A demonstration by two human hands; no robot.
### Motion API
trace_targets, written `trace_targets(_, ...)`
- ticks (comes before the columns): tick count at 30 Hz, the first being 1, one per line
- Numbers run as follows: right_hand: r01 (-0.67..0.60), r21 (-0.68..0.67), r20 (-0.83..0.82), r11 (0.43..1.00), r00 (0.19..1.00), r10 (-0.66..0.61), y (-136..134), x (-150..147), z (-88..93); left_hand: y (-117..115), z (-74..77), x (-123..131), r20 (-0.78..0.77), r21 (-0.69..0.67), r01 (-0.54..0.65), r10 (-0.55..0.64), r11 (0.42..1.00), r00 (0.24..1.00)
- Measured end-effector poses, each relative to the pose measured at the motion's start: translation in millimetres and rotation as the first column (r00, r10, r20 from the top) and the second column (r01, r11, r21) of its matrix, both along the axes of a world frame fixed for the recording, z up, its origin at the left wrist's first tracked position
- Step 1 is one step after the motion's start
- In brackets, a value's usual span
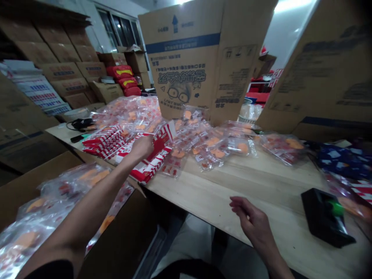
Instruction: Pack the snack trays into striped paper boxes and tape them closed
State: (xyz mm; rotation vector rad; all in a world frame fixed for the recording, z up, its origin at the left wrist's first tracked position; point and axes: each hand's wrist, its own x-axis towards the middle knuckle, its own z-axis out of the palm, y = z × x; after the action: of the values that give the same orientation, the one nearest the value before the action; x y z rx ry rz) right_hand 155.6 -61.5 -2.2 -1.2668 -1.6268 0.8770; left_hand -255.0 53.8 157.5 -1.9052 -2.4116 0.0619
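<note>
My left hand (143,147) reaches forward over a stack of red-and-white striped paper boxes (154,155) lying flat on the wooden table (261,186). Its fingers curl onto the top box and seem to grip its edge. My right hand (251,219) hovers above the table's near edge, fingers loosely apart and holding nothing. Past the boxes lies a spread of clear plastic packets with orange pieces (215,145).
A black tape dispenser (325,223) sits at the right. Big cardboard cartons (200,58) stand at the back of the table. At my left, an open carton holds more clear packets (43,209). More striped boxes (101,141) lie at the far left. Dark blue wrappers (345,161) lie at right.
</note>
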Motion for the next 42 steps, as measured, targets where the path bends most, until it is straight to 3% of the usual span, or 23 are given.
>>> trace_targets(2,0.008,0.170,0.014,0.985,1.000,-0.011,7.9,-2.9,32.2,-4.1,15.3,31.3,0.111,0.153,0.156,-0.174,0.976,0.978)
trace_targets(3,0.014,0.268,0.022,0.963,1.000,-0.021,13.6,-5.5,48.9,-6.8,17.6,49.7,0.211,0.219,0.267,-0.313,0.938,0.926)
trace_targets(5,0.079,0.393,0.021,0.916,0.995,-0.095,28.4,-10.0,75.4,-13.3,11.8,87.5,0.412,0.320,0.469,-0.567,0.823,0.713)
trace_targets(7,0.144,0.406,0.022,0.903,0.986,-0.167,44.4,-9.8,87.0,-19.6,-3.6,119.9,0.518,0.360,0.584,-0.676,0.728,0.523)
trace_targets(9,0.135,0.289,0.019,0.948,0.989,-0.147,56.1,-3.6,85.4,-23.3,-22.6,142.7,0.541,0.365,0.638,-0.712,0.678,0.448)
trace_targets(11,0.014,0.076,-0.026,0.997,1.000,-0.012,60.2,5.5,78.0,-24.0,-41.5,157.2,0.536,0.360,0.671,-0.732,0.648,0.420)
trace_targets(13,-0.138,-0.089,-0.135,0.987,0.983,0.125,58.3,13.2,71.9,-24.0,-59.0,168.0,0.506,0.378,0.697,-0.766,0.609,0.396)
trace_targets(16,-0.281,-0.182,-0.368,0.942,0.908,0.200,52.5,17.7,68.5,-28.3,-81.2,183.4,0.396,0.414,0.713,-0.817,0.566,0.419)
trace_targets(20,-0.358,-0.259,-0.572,0.897,0.806,0.156,49.0,13.0,69.0,-40.3,-101.6,198.8,0.344,0.448,0.684,-0.817,0.576,0.464)
trace_targets(23,-0.294,-0.160,-0.433,0.942,0.879,0.200,49.0,9.4,74.8,-44.9,-108.7,201.3,0.470,0.443,0.669,-0.790,0.597,0.394)
trace_targets(25,-0.111,0.002,-0.253,0.994,0.961,0.108,49.4,10.1,79.8,-43.6,-109.0,200.0,0.548,0.452,0.602,-0.738,0.658,0.394)
trace_targets(26,0.064,0.085,-0.209,0.994,0.977,-0.045,49.9,11.3,81.0,-41.9,-108.0,199.3,0.587,0.476,0.525,-0.700,0.705,0.408)
trace_targets(28,0.440,0.150,-0.245,0.886,0.884,-0.398,52.4,13.8,78.0,-38.3,-104.9,199.7,0.685,0.539,0.291,-0.613,0.790,0.394)
trace_targets(29,0.564,0.124,-0.280,0.816,0.809,-0.516,54.6,14.0,73.3,-37.3,-103.6,201.6,0.737,0.553,0.174,-0.575,0.815,0.355)
trace_targets(30,0.618,0.066,-0.310,0.783,0.759,-0.573,57.6,12.9,66.7,-37.5,-102.8,204.8,0.780,0.549,0.088,-0.548,0.831,0.303)
trace_targets(33,0.489,-0.183,-0.420,0.853,0.746,-0.518,69.4,2.4,42.8,-47.5,-106.3,222.0,0.838,0.516,0.030,-0.512,0.856,0.187)
trace_targets(36,0.393,-0.336,-0.556,0.856,0.651,-0.517,80.2,-7.7,28.2,-66.5,-115.3,241.4,0.833,0.527,0.075,-0.532,0.846,0.153)
trace_targets(39,0.442,-0.358,-0.546,0.823,0.616,-0.568,83.6,-7.3,29.6,-80.5,-121.9,252.0,0.761,0.618,0.089,-0.622,0.781,0.185)
trace_targets(42,0.385,-0.369,-0.537,0.846,0.655,-0.532,81.0,-4.4,38.0,-84.9,-123.7,253.3,0.717,0.650,0.106,-0.654,0.753,0.242)
